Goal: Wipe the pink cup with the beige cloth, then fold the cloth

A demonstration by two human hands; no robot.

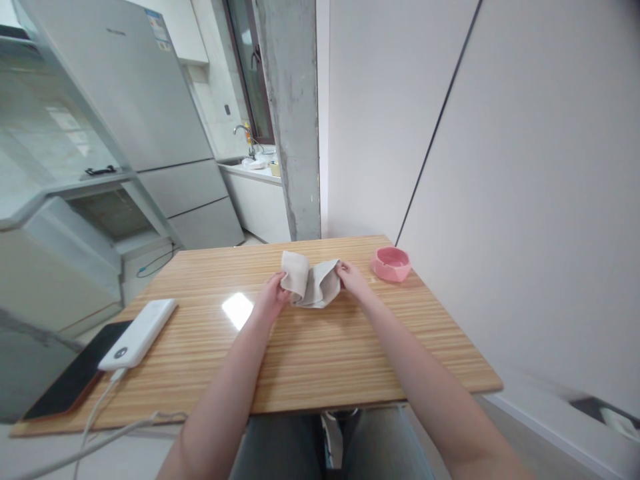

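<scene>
A light beige cloth, loosely folded and curled up at both ends, is held over the middle of the wooden table. My left hand grips its left end, the fingers closed at the edge. At the opposite end, my right hand pinches the cloth's upper right corner. The middle of the cloth sags between the two hands; whether it touches the tabletop I cannot tell. Some fingertips are hidden behind the fabric.
A pink ashtray-like bowl stands near the table's right edge. On the left lie a white power bank with a cable and a dark flat tablet-like device. A white wall borders the right side.
</scene>
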